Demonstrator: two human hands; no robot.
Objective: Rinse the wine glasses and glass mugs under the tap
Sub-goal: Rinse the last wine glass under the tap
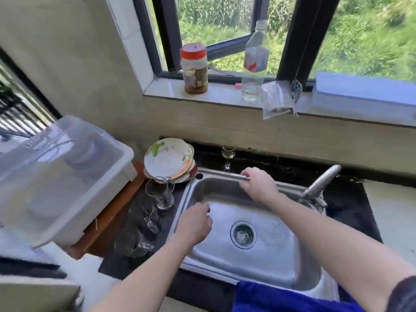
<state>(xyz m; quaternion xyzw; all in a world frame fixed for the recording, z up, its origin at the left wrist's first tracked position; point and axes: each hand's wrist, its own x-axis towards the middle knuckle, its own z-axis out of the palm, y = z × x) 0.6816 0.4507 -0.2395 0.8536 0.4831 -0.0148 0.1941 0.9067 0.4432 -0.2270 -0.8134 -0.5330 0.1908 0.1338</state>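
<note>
Glassware is not yet in either of the hands, so the step in hand looks like the pick-up. The left hand [195, 221] hovers over the left edge of the steel sink [281, 266], fingers loosely curled round nothing. The right hand [258, 184] is at the sink's back rim with its fingers bent; I cannot tell whether it grips the rim or only passes over it. Just beyond it a wine glass [228, 153] stands upright on the dark bench [351, 210], between sink and wall. Left of the sink stands a glass mug [161, 192], just in front of a stack of plates [168, 161]. More glassware lies nearer along the bench, too blurred to name.

The wine glass is best taken round the bowl, not by the thin stem. It should be lifted straight up before it crosses the steel rim, which lies close to its foot. The tap [322, 185] stands at the sink's right back corner and no water shows. A gentle stream is wise, with one piece rinsed at a time. Wet glass will be slippery, so a full grip matters.
</note>
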